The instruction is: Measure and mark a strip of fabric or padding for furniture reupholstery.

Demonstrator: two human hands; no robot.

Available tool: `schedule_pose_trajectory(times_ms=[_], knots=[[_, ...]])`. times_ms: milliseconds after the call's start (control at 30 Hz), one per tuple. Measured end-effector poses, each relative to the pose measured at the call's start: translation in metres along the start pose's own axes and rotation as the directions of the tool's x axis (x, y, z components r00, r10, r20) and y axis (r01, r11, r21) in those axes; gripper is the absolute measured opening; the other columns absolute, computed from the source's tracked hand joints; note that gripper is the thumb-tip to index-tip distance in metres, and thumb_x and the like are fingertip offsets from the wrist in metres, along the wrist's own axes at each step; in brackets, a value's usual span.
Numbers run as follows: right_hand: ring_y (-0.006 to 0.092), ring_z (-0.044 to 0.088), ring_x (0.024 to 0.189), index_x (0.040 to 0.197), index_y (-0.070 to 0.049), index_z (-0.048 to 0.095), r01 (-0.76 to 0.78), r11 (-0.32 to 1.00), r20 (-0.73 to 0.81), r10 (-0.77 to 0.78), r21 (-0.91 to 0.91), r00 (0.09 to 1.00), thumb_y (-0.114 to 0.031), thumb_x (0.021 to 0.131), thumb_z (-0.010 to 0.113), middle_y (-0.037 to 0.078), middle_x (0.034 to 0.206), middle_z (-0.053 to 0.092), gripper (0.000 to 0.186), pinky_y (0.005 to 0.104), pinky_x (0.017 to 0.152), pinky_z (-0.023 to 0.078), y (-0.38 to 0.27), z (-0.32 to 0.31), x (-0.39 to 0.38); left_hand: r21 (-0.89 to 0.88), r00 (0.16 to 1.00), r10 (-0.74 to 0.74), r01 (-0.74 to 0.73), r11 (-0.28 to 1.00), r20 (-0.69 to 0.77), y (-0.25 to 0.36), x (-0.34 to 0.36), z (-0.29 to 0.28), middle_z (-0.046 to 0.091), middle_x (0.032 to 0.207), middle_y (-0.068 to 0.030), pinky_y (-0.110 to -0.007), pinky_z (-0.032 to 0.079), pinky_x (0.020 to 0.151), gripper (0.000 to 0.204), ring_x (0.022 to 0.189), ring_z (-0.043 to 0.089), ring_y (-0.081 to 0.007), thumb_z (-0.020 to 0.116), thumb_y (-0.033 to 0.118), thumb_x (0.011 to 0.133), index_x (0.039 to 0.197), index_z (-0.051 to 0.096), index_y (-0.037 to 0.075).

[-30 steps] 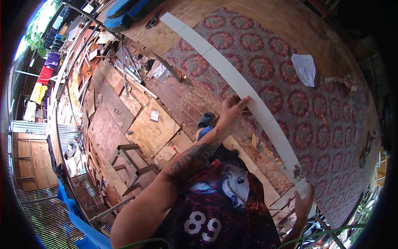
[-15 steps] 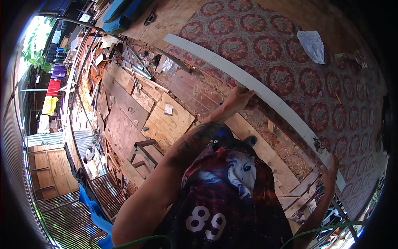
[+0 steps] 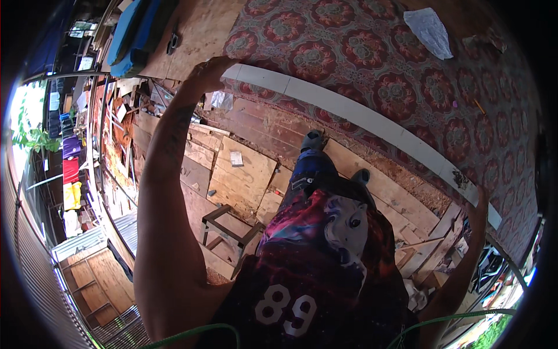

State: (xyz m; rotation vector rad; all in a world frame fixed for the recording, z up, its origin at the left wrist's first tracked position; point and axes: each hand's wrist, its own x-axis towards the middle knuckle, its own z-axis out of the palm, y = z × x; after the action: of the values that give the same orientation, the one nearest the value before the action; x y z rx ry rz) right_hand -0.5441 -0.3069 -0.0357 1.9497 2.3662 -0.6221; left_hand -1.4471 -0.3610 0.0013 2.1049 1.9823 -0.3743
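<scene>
1. Shifted since the earlier frame: left hand (image 3: 212,72), from the middle of the white strip (image 3: 360,116) to its left end; right hand (image 3: 478,205) remains near the other end.
2. Near: stool (image 3: 232,227), left of the body, beside boards (image 3: 244,174).
3. Grip: left fingers meet the strip's end, right hand overlaps its near edge; whether either clamps cannot be told.
4. Strip: along the near edge of the mat (image 3: 372,52), right end projecting past the hand.
5. Beyond: wide room across the mat, with pencil (image 3: 480,107) and, farther, white sheet (image 3: 429,32).
</scene>
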Motion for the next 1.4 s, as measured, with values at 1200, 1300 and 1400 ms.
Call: schedule_pose_trajectory(times_ms=[1200, 1300, 1400], knots=[[0.0373, 0.042, 0.143, 0.152, -0.004, 0.042, 0.148, 0.977, -0.004, -0.151, -0.151, 0.989, -0.074, 0.085, 0.063, 0.02, 0.151, 0.048, 0.099, 0.0507, 0.117, 0.034, 0.084, 0.008, 0.022, 0.008, 0.969, 0.219, -0.219, 0.976, -0.116, -0.023, 0.002, 0.023, 0.059, 0.137, -0.0165, -0.049, 0.037, 0.117, 0.063, 0.129, 0.056, -0.0348, 0.076, 0.008, 0.086, 0.141, 0.046, 0.01], [0.0359, 0.044, 0.142, 0.15, -0.009, 0.046, 0.189, 0.971, -0.017, -0.194, -0.144, 0.981, -0.053, 0.092, 0.069, 0.017, 0.15, 0.048, 0.077, 0.0497, 0.118, 0.034, 0.082, 0.009, 0.021, 0.107, 0.937, 0.3, -0.285, 0.953, -0.176, -0.023, 0.002, 0.028, 0.058, 0.138, -0.0159, -0.049, 0.039, 0.116, 0.065, 0.128, 0.056, -0.036, 0.077, 0.006, 0.085, 0.142, 0.045, 0.01], [0.0371, 0.044, 0.141, 0.15, -0.01, 0.046, 0.109, 0.985, -0.019, -0.112, -0.131, 0.993, -0.057, 0.092, 0.066, 0.017, 0.15, 0.049, 0.078, 0.0512, 0.118, 0.034, 0.078, 0.009, 0.021, 0.161, 0.944, 0.274, -0.247, 0.956, -0.183, -0.022, 0.003, 0.032, 0.057, 0.14, -0.0156, -0.049, 0.039, 0.116, 0.068, 0.13, 0.055, -0.0352, 0.078, 0.006, 0.083, 0.142, 0.044, 0.01]])
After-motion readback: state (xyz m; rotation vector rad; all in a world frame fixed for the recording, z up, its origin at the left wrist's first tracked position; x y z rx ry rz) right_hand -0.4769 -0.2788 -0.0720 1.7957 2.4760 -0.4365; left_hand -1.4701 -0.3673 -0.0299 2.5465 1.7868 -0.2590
